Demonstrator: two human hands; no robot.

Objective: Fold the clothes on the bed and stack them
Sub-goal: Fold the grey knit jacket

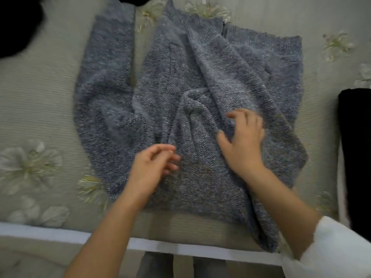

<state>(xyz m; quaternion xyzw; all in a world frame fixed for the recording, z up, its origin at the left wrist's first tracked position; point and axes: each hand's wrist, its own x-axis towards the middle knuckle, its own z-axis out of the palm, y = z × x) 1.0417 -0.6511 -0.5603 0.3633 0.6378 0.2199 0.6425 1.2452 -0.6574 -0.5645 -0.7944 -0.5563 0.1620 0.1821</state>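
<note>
Blue-grey knit, a sweater [190, 81], lies spread in the middle of the bed [40, 93] in front of you, on the beige cover with pale flowers. It is not flat: the cloth is bunched into a ridge near its centre, and one sleeve lies apart on the left side. Your left hand [152, 169] is over the near part of the sweater, fingers loosely curled and holding nothing. Your right hand [245, 141] is on the cloth just right of the ridge, fingers spread and bent; whether they pinch the knit, you cannot tell, because the picture is blurred. A folded black garment [355, 147] lies at the right edge of the bed.
</note>
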